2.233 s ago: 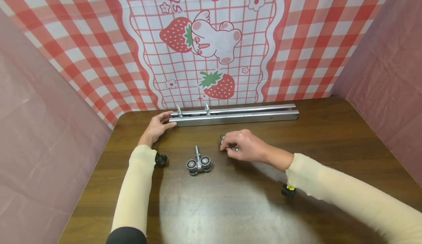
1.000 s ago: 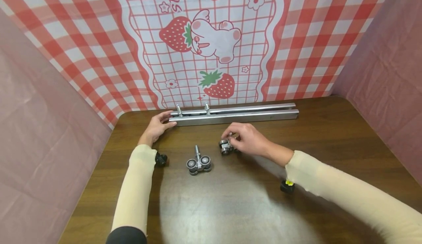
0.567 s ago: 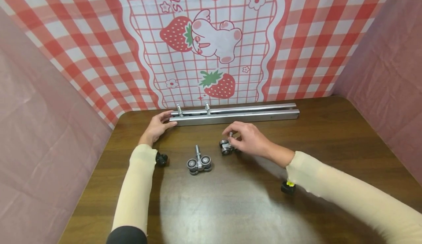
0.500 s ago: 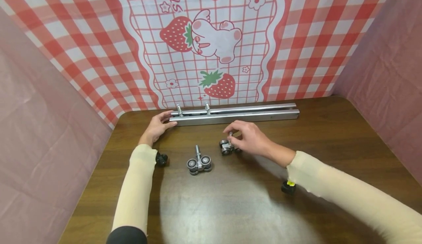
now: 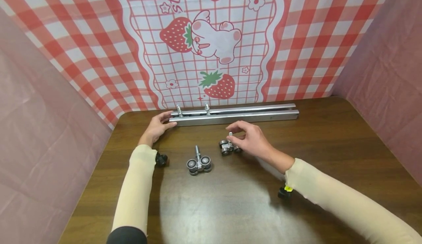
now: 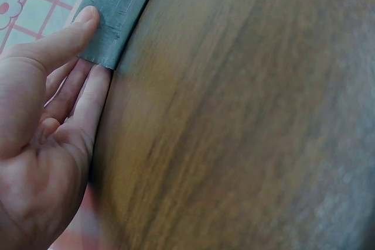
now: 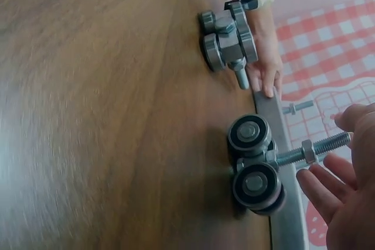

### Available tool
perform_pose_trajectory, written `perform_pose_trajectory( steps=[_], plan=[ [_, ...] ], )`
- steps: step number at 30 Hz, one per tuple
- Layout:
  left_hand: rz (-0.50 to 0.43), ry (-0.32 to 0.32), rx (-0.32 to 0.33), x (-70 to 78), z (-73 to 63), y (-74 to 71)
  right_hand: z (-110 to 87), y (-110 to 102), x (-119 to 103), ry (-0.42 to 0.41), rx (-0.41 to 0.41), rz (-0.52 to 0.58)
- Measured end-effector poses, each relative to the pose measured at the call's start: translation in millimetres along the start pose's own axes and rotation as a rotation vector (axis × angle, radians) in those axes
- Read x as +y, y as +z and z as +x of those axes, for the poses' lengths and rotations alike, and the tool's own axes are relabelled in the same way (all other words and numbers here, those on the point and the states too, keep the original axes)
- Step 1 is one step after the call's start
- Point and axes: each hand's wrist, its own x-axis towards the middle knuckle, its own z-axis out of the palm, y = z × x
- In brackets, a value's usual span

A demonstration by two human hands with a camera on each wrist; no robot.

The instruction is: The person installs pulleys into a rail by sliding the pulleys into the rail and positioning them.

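My left hand (image 5: pixel 155 128) grips the left end of a silver metal track (image 5: pixel 237 118), its thumb (image 6: pixel 88 19) on the side wall and its other fingers at the end. Two bolts stand up out of the track's slot. In front of it, a four-wheeled door roller (image 5: pixel 227 147) stands on its wheels with its threaded bolt (image 7: pixel 328 146) upward. Around that bolt my right hand (image 5: pixel 250 137) is loosely spread, fingers and thumb apart from it in the right wrist view. A second door roller (image 5: pixel 199 164) lies to the left, its bolt toward the track.
A brown wooden table (image 5: pixel 211 207) lies under everything. Close behind the track hangs a red-and-white checked strawberry cloth (image 5: pixel 217 84). Pink cloth walls (image 5: pixel 379 75) close off both sides. Each wrist carries a small black camera (image 5: pixel 161 159).
The roller, earlier mostly hidden in my right hand, now stands upright on the table. My right fingers have let go of its bolt and moved slightly right. The left hand has not moved.
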Motion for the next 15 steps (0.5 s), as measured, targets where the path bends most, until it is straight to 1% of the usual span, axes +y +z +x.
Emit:
perform_pose_trajectory(
  steps=[5,10,15],
  plan=[
    [0.001,-0.003,0.002,0.7,-0.8,-0.2,-0.8,5.3,0.7,0.047,0.024,0.067],
    [0.001,-0.006,0.001,-0.5,-0.3,-0.8,-2.3,9.6,1.5,0.059,0.050,0.096],
    [0.003,0.000,0.001,-1.0,-0.9,0.0,-8.9,18.0,4.7,0.067,0.086,0.108]
  ],
)
